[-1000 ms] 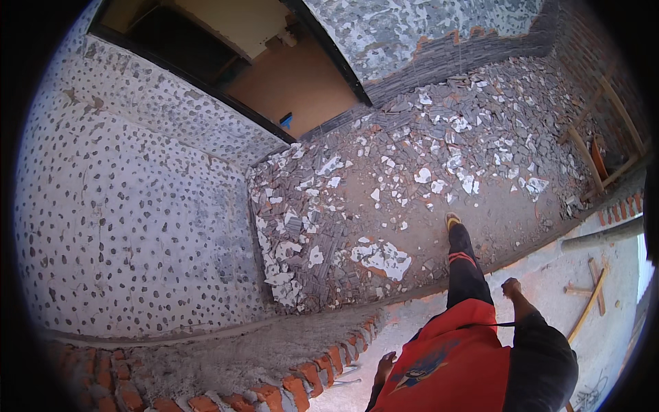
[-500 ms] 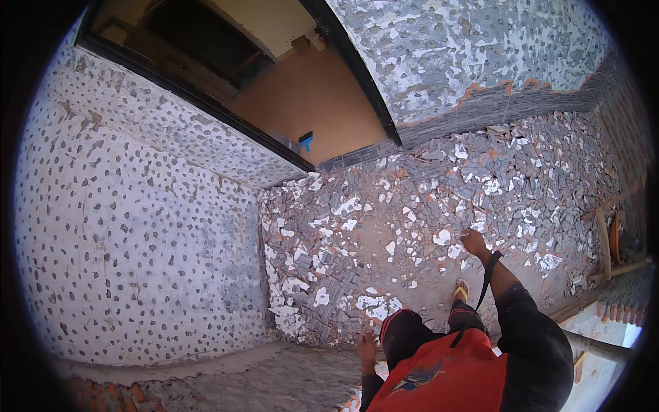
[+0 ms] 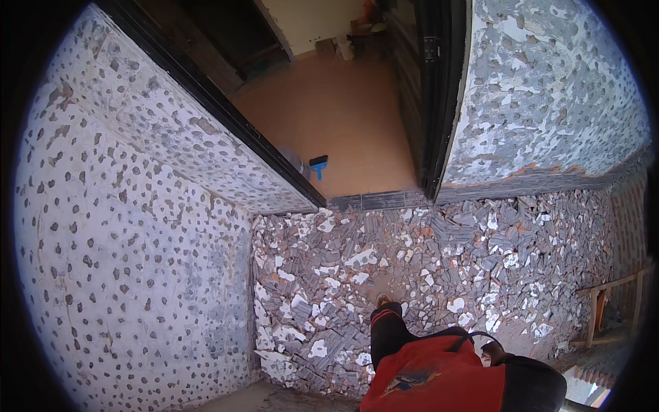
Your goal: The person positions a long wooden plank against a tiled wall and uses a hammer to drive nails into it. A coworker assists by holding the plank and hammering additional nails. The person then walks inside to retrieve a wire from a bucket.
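Observation:
My right hand (image 3: 491,353) is close against the right side of my body, only partly visible beside my dark sleeve (image 3: 532,384). Its fingers are hidden, so whether it holds anything cannot be made out. A dark strap (image 3: 486,336) curves over from my red shirt (image 3: 425,374) to that hand. My left hand is out of view. Below me, one foot (image 3: 383,300) rests on the rubble (image 3: 329,275), a layer of broken grey tile and white plaster pieces.
Ahead, a dark-framed doorway (image 3: 446,103) opens onto an orange-brown floor (image 3: 343,123). A blue brush-like tool (image 3: 318,165) lies just inside. Pitted white wall (image 3: 137,261) rises at left; a patchy grey wall (image 3: 549,89) stands at right. A wooden frame (image 3: 592,319) stands at far right.
My view has shifted toward the doorway, which shows wider now. My right hand has drawn back from over the rubble to my side. My left hand has left the view.

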